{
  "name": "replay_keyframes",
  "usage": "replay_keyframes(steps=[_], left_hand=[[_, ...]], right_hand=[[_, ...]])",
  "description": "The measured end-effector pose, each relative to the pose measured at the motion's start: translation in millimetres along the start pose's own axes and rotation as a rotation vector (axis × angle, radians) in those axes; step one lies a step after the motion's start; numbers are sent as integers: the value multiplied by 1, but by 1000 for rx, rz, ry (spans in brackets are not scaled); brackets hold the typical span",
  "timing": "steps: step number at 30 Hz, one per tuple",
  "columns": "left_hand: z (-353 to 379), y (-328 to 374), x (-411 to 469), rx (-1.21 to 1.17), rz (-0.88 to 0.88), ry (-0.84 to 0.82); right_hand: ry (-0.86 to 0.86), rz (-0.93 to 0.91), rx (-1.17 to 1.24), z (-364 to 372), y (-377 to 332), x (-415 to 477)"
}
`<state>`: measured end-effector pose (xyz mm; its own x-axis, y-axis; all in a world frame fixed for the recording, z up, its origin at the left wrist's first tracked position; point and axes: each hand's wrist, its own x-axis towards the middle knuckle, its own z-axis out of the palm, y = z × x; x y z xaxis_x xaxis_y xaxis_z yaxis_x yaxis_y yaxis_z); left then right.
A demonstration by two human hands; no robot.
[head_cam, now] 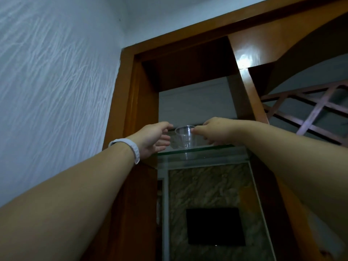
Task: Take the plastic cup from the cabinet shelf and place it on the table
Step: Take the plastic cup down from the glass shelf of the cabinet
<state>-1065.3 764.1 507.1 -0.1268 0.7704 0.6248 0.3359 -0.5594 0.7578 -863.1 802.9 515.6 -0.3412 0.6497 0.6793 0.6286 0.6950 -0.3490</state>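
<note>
A clear plastic cup (pixel 184 137) stands upright on a glass shelf (pixel 207 149) high in a wooden cabinet. My right hand (pixel 212 131) reaches in from the right, and its fingertips pinch the cup's rim and right side. To the left of the cup my left hand (pixel 153 138) is open with curled fingers, a small gap away from the cup. A white band sits on my left wrist. The table is not in view.
The cabinet's orange-brown wooden frame (pixel 130 102) rises on the left, with a post (pixel 248 91) to the right of the shelf. A wooden lattice (pixel 316 113) lies further right. Below the shelf are a marbled panel (pixel 207 187) and a dark square (pixel 214 226). A textured wall (pixel 56 72) fills the left.
</note>
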Motion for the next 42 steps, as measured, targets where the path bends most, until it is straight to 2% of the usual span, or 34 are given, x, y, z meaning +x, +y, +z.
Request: replay_keyframes(steps=[3,6,17,32,42], left_hand=[[-2,0,10,-21,-56,-40],[-4,2,18,9,-98,-116],[10,-4,44,67,-94,-208],[10,1,48,57,58,-152],[15,21,11,8,199,-126]], right_hand=[[-69,82,190,0,-5,7],[-120,129,283,-1,-8,12],[-216,199,367,5,-4,24],[-220,86,540,6,-1,27],[-275,7,961,0,-4,-4]])
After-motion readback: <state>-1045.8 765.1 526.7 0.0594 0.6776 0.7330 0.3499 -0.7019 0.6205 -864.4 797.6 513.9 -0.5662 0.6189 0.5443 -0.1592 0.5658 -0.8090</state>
